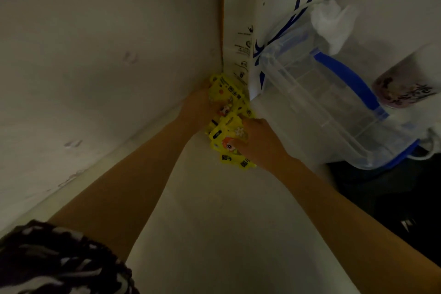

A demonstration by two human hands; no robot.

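- Right hand (259,142) comes in from the right, fingers curled down over the near end of the yellow packets (229,124), holding them
- Left hand (196,108) is tucked against the far left side of the same pile; its fingers are hidden behind the packets, so its grip cannot be told
- Packets sit heaped in the corner, on the white surface (226,222) where it meets the wall (95,43), small charms showing inside some of them
- Paper coffee bag (281,7) stands upright just behind the pile, contents hidden
- Clear storage box (317,102) with a blue handle (350,79) lies tilted beside the bag, to the right of the pile
- Crumpled white plastic bag (331,24) rests at the box's upper end
- Cup (401,93) of purple drink sits beyond the handle, at the right edge
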